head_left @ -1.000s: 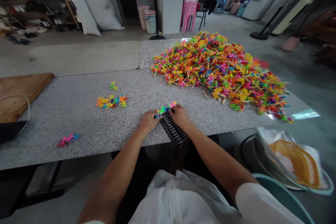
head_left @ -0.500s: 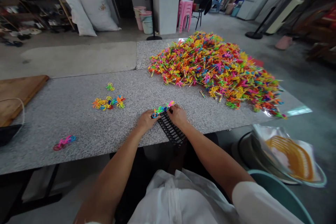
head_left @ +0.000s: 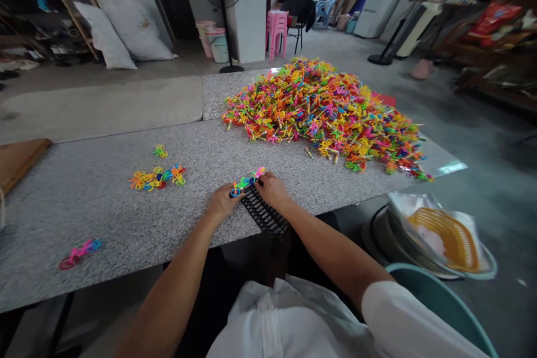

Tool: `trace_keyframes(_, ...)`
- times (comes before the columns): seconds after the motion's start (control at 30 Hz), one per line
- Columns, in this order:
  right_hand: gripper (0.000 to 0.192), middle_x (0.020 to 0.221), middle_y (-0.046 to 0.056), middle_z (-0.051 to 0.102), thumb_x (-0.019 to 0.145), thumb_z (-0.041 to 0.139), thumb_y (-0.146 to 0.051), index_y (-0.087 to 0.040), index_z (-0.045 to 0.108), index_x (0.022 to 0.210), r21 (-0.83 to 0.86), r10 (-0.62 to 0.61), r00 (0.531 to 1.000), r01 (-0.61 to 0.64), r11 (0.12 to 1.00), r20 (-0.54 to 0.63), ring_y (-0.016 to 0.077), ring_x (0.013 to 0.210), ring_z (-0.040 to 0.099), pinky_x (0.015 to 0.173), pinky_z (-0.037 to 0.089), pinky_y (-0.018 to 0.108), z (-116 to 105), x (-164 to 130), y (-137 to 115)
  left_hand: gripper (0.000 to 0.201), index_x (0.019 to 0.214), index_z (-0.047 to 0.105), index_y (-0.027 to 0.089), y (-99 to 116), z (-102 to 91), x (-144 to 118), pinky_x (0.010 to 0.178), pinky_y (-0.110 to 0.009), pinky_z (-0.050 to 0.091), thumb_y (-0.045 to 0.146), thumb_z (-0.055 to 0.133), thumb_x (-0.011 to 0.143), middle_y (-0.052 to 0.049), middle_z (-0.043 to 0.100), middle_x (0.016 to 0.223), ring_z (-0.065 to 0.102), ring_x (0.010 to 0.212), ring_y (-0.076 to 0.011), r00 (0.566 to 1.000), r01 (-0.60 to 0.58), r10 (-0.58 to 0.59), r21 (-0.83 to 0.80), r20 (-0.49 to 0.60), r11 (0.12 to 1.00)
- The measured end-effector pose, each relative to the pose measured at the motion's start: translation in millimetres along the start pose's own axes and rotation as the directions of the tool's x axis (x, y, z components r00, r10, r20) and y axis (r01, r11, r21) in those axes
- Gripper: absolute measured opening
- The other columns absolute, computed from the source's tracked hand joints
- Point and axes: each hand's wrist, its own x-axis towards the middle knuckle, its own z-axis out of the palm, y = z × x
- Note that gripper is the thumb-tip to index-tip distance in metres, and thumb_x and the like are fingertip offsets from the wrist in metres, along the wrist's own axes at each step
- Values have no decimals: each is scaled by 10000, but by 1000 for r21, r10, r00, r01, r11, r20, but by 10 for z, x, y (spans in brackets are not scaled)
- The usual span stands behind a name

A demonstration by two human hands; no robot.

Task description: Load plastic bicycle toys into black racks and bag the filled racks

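A black slotted rack (head_left: 266,211) lies at the table's front edge, its near end sticking out over the edge. Along its far end runs a row of small coloured plastic pieces (head_left: 248,180), green, blue, orange and pink, some with rings. My left hand (head_left: 225,202) is closed at the row's left end, by a blue ring. At the other end my right hand (head_left: 272,190) has its fingers pinched on the row, near a pink piece. The fingertips are partly hidden, so the exact grip is hard to make out.
A large heap of similar plastic pieces (head_left: 323,112) covers the right of the speckled table (head_left: 201,151). Small clusters (head_left: 157,178) lie to the left, with a pink and blue group (head_left: 79,253) nearer. A wooden board (head_left: 20,162), teal tub (head_left: 440,302) and yellow basket (head_left: 448,238) flank me.
My view has swung to the right, so the table and its contents sit farther left and slightly lower in the picture. Both hands stay at the rack's far end with the row of pieces.
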Motion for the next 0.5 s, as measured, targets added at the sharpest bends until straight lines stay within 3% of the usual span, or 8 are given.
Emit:
trace_keyframes(0.13,303,1300,137,749,1119,573,-344,-157,773,1246,26,-49,998,48,999,28,213,1139,714,972,510,267,-32,6,21,298,972,809,237,0,-28,-8,1075,-402,569,509,693,938,-82,822,1104,748,1120,-278,1000,24,-23,69,-6,997)
trace_keyframes(0.23,241,1239,105,790,1063,641,-300,-189,797,1209,54,-104,992,100,994,70,206,1125,731,963,502,249,-227,88,268,361,1045,811,241,-27,-35,5,1096,-407,570,552,675,922,-85,823,1170,745,1159,-290,999,53,-52,115,-12,992)
trace_keyframes(0.27,241,1205,99,805,1069,616,-282,-198,807,1191,44,-51,997,49,998,54,206,1106,741,949,503,250,-338,128,410,371,1058,812,247,-33,-31,14,1109,-406,567,560,667,921,-83,821,1202,741,1182,-292,998,57,-55,130,-19,990)
trace_keyframes(0.33,315,1165,121,820,1104,516,-249,-191,810,1200,-11,174,983,-174,985,-55,220,1070,761,917,516,269,-596,209,750,375,1066,815,255,-28,-17,32,1144,-406,554,560,659,914,-83,814,1265,730,1236,-294,997,69,-64,155,-35,986)
trace_keyframes(0.4,363,1223,178,806,1116,482,-248,-151,772,1313,-71,394,899,-413,908,-193,250,1095,770,914,536,298,-830,285,1089,371,1067,819,255,-3,1,44,1177,-408,539,547,664,898,-87,804,1314,717,1285,-298,995,87,-79,168,-55,982)
trace_keyframes(0.47,383,1298,220,779,1114,491,-251,-115,741,1371,-118,474,847,-510,852,-239,266,1142,768,932,548,306,-961,343,1337,365,1066,820,254,28,13,48,1185,-414,540,533,670,885,-89,800,1332,715,1301,-302,993,104,-92,176,-77,979)
trace_keyframes(0.5,382,1312,230,771,1115,489,-245,-105,746,1360,-141,478,847,-515,845,-233,265,1157,766,941,549,302,-979,360,1409,360,1064,819,256,40,16,46,1178,-417,546,530,670,882,-86,804,1324,718,1297,-304,991,112,-97,180,-93,977)
